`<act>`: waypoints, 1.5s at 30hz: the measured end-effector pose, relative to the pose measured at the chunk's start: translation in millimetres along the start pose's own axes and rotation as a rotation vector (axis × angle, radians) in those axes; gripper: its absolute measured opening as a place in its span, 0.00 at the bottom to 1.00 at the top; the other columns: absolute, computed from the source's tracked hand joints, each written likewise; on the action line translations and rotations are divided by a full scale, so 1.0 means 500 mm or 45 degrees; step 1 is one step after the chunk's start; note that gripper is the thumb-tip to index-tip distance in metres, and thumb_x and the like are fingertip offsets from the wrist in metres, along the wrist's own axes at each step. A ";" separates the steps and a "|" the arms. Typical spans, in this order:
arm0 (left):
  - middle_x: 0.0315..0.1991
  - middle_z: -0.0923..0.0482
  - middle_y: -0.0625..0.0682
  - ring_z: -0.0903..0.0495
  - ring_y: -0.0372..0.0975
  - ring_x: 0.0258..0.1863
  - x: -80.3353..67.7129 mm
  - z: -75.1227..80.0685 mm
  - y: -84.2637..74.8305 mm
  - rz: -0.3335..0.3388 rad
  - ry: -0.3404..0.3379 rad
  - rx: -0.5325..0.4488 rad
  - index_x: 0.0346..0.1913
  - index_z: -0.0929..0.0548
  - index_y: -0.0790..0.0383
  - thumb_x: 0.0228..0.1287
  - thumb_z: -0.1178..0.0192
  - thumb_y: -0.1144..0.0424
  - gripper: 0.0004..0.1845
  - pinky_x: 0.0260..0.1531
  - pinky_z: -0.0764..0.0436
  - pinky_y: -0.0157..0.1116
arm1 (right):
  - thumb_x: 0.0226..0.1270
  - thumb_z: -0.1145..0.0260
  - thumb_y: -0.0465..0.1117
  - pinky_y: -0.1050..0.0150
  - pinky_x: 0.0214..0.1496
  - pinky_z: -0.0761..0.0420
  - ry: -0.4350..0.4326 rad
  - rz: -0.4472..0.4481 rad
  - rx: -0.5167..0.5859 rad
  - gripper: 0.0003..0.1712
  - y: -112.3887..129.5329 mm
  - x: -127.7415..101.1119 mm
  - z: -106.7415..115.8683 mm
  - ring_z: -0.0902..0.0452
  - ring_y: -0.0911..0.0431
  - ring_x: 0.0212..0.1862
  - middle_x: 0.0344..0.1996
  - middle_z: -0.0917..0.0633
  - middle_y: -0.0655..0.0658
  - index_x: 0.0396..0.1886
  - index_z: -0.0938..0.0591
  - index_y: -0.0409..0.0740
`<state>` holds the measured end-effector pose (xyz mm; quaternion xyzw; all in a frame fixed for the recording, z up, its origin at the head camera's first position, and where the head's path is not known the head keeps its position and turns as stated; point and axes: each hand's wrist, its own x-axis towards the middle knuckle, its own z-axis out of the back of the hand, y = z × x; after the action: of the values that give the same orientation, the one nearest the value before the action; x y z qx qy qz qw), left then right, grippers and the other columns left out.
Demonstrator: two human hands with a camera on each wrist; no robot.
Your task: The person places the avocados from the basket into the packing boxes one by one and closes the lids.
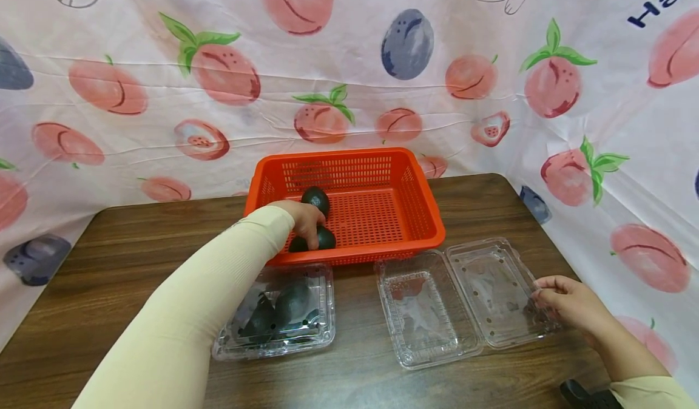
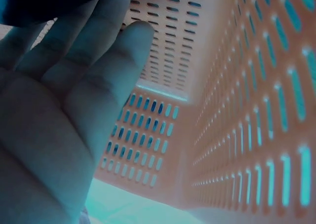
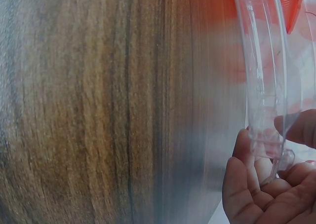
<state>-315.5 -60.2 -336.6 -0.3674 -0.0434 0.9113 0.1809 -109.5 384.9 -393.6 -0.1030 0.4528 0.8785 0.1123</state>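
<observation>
The desk (image 1: 136,245) carried everything, a dark wood-grain top backed by a fruit-printed cloth (image 1: 409,93) draped behind and to both sides; at its far middle stood the orange basket (image 1: 382,160), its slotted walls keeping the loose fruit from rolling off; in front of it, side by side, lay two clear boxes; the closed clamshell (image 1: 322,330) on your left already held dark avocados under its shut lid; the open clamshell (image 1: 426,312) on your right lay flat with tray and lid spread apart, nothing in it. Your left arm, in a cream sleeve (image 1: 191,312), reached over the closed box into the basket; your left hand (image 1: 303,219) came down on the nearer avocado (image 1: 326,239) by the basket's front wall, fingers curled over its top as if to take it up; the left wrist view showed palm and fingers against the mesh with a dark shape at the fingertips, so how tight the grip was I cannot tell; a second avocado (image 1: 316,200) lay just behind, apart from your fingers. Your right hand (image 1: 570,304) rested at the outer edge of the open lid, thumb and fingers pinching its clear rim, likely to keep the light box from sliding.
</observation>
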 end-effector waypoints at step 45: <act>0.52 0.24 0.61 0.26 0.51 0.48 -0.060 0.027 0.012 -0.267 -0.432 -0.124 0.61 0.28 0.65 0.49 0.32 0.63 0.33 0.49 0.24 0.46 | 0.70 0.49 0.33 0.66 0.32 0.23 -0.017 0.013 0.014 0.20 -0.004 -0.009 -0.007 0.23 0.67 0.31 0.33 0.16 0.50 0.52 0.32 0.18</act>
<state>-306.5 -76.2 -308.5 -0.2104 -0.1551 0.9331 0.2470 -104.3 382.7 -395.6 -0.0942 0.4573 0.8773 0.1114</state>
